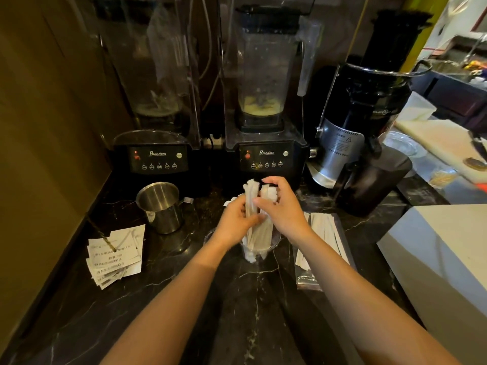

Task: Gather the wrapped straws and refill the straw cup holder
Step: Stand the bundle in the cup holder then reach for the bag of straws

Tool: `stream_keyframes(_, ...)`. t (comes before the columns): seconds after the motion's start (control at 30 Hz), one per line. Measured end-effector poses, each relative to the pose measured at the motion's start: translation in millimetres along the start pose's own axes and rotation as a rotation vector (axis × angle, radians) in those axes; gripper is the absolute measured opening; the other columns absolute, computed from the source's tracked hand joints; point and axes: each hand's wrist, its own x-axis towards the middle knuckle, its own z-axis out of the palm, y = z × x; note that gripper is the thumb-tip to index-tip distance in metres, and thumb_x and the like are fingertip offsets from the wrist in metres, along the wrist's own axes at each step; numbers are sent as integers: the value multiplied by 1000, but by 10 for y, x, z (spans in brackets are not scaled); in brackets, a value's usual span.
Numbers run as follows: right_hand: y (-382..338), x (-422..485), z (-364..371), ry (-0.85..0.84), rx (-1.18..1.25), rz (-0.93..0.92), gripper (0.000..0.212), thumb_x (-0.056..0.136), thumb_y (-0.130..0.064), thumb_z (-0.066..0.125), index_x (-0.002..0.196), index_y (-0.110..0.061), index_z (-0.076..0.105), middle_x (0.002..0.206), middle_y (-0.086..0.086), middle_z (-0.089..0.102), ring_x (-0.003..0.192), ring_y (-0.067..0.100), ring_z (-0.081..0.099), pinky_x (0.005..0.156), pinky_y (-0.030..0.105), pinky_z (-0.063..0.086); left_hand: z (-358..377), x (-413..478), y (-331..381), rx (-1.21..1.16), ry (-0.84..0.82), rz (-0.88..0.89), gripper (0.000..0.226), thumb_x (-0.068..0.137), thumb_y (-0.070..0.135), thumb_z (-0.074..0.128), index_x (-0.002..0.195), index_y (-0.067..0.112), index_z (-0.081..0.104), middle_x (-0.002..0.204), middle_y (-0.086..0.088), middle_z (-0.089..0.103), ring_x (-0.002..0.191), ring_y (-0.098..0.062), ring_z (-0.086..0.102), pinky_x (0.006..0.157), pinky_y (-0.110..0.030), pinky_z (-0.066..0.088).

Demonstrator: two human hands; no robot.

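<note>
Tabletop (pixel 163 306) of dark stone with white veins spreads out under both arms. Past the fingertips stand two big blenders (pixel 266 106), and a black juicer (pixel 363 133) stands off to the right of them. A white box (pixel 442 259) sits well to the right of the right hand. A shiny metal jug (pixel 160 206) sits to the left of the left hand, and a pile of paper slips (pixel 116 259) lies farther left, closer to the body. A clear bag of straws (pixel 324 246) lies flat just beside the right wrist.

Both hands meet in the middle. The left hand (pixel 234 225) has its fingers curled around a bunch of wrapped straws (pixel 257 206), with the thumb pressed on the front. The right hand (pixel 282 206) has its fingers bent over the top of the same bunch, pinching it from the other side. The straws stand almost upright, and their tops stick up above the fingers. Their bottom ends go down into a clear cup (pixel 274 241) right below both hands.
</note>
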Motion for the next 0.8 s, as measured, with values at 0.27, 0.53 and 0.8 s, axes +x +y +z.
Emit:
stream_keyframes(0.27,155,-49,-31,-48,-315,-143,28,93,-11,48,121,-11,53,116,6,60,99,8,52,70,0,37,-82,-36,25,319,79,210,58,84,8,61,137,12,39,110,-3,57,100,-7,55,87,-15,47)
stream_keyframes(0.53,176,-79,14,-310,-767,-206,48,99,-26,33,146,-20,23,157,-1,19,147,17,7,119,40,10,-127,-101,-100,921,137,315,47,83,21,51,129,11,54,132,-9,59,126,-30,51,102,-50,36)
stream_keyframes(0.8,98,-89,-25,-395,-975,-91,58,96,-47,24,148,-27,5,159,-3,-11,144,20,-21,115,51,-10,-216,-102,-72,1021,-111,73,62,95,40,29,147,33,-5,160,2,-5,146,-18,-13,115,-48,-11)
